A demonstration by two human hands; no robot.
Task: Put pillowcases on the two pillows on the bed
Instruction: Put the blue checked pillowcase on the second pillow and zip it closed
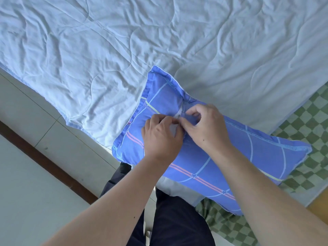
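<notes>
pinching the opening of the blue plaid cotton pillowcase (204,157), your left hand (162,137) and right hand (207,128) meet, fingers closed on fabric. it lies at the near edge of the pale blue quilted bed cover (124,50).

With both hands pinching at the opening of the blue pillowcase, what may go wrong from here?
1. The left hand and right hand pinch the pillowcase at a gap where white pillow shows; the fabric may catch in the closure.
2. The pillow hangs past the bed edge toward the person, so it may slide to the floor.
</notes>
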